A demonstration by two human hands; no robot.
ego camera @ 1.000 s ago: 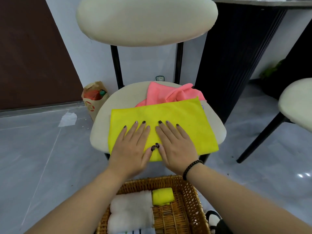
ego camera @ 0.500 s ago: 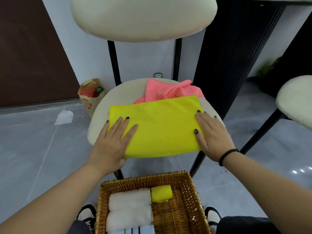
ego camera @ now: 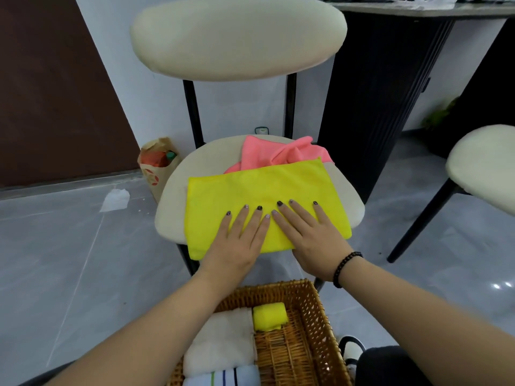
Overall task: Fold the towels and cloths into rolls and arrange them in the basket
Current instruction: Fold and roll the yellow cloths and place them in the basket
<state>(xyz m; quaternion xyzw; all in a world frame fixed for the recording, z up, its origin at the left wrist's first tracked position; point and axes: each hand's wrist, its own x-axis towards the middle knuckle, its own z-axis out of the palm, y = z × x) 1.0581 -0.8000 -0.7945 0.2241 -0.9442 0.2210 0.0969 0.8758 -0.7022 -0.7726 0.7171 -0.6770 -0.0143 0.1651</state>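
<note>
Your left hand (ego camera: 237, 243) lies flat on the yellow cloth (ego camera: 262, 196), fingers straight and slightly spread, palm down over the near edge of the cloth. Your right hand (ego camera: 312, 235) lies flat just beside it, fingers straight too, its index fingertip almost touching your left little finger near the middle of the cloth. Neither hand grips anything; both press on the fabric. A black bead bracelet (ego camera: 345, 267) sits on your right wrist.

The yellow cloth is folded into a wide rectangle and spread on the cream seat of the chair (ego camera: 172, 201), its near edge hanging a little past the seat's front. Behind it, partly tucked under its far edge, a pink cloth (ego camera: 267, 153) lies crumpled at the back of the seat.

Below your forearms stands the wicker basket (ego camera: 315, 310), on the floor or close to your legs, you cannot tell which. Inside it, along the left side, lie two white towel rolls (ego camera: 225, 338), one behind the other, and a striped towel (ego camera: 223, 378) at the bottom edge of the view. A small yellow roll (ego camera: 269, 316) rests at the far end, touching the farther white roll.

A brown paper bag (ego camera: 154, 165) stands on the grey floor left of the chair, against the wall, with a scrap of white paper (ego camera: 115, 199) lying nearby
</note>
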